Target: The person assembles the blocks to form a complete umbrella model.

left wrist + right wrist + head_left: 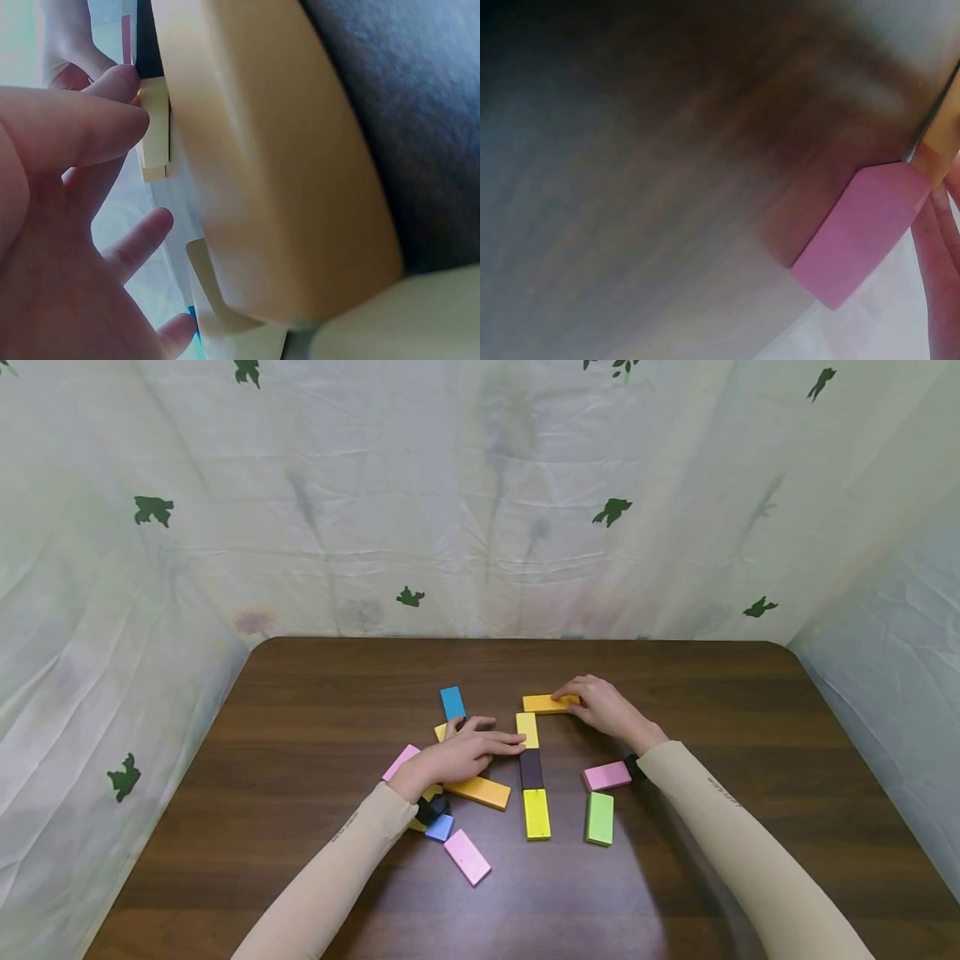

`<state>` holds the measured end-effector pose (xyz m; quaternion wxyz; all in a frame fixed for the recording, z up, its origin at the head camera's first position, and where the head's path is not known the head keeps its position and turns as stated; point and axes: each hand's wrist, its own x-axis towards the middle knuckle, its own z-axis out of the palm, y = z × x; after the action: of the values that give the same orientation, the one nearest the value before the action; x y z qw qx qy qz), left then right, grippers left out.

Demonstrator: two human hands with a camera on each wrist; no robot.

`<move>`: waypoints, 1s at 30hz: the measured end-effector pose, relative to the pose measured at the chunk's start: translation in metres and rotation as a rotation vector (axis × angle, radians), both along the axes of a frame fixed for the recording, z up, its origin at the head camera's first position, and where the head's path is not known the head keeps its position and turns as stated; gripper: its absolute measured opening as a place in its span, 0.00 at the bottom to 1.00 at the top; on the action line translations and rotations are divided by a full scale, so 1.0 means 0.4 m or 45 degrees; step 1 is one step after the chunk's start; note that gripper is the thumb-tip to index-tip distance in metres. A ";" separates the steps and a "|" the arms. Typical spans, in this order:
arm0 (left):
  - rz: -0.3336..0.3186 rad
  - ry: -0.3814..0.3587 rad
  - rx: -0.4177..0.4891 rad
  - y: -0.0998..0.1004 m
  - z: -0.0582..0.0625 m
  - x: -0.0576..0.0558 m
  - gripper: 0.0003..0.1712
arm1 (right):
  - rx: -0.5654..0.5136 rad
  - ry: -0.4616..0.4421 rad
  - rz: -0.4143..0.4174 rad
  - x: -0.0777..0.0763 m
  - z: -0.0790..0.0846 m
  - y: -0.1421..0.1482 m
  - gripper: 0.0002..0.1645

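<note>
My right hand [609, 706] pinches the right end of an orange-yellow block [540, 703] between thumb and fingers; the block lies crosswise on the table. Just below it, a pale yellow block [527, 722] heads a straight column. A black block [531, 769] and a bright yellow block [536, 815] continue that column toward me. My left hand [467, 755] reaches over from the left with extended fingers, its fingertips at the pale yellow block's left side. In the left wrist view, the left thumb [90, 127] overlaps the edge of the pale yellow block [156, 127].
A pink block [607, 776] and a green block [600, 818] lie right of the column. Around my left wrist are a blue block [452, 702], an orange block [483, 792], another pink block [468, 857] and several more, partly hidden. A patterned curtain [480, 527] hangs behind the table.
</note>
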<state>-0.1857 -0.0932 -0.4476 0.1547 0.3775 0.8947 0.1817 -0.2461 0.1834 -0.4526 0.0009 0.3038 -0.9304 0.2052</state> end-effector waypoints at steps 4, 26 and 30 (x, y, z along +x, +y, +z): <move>-0.007 0.008 0.011 0.000 0.002 0.001 0.29 | 0.005 0.004 0.005 0.000 -0.003 0.002 0.15; 0.004 -0.001 0.012 0.000 -0.002 0.000 0.29 | -0.030 -0.030 -0.016 0.050 0.020 0.031 0.19; 0.001 0.005 0.013 -0.002 -0.004 -0.001 0.29 | 0.015 -0.045 0.025 0.065 0.019 0.041 0.19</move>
<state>-0.1860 -0.0939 -0.4492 0.1508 0.3783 0.8943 0.1855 -0.2202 0.2000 -0.4452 -0.0195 0.3091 -0.9284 0.2052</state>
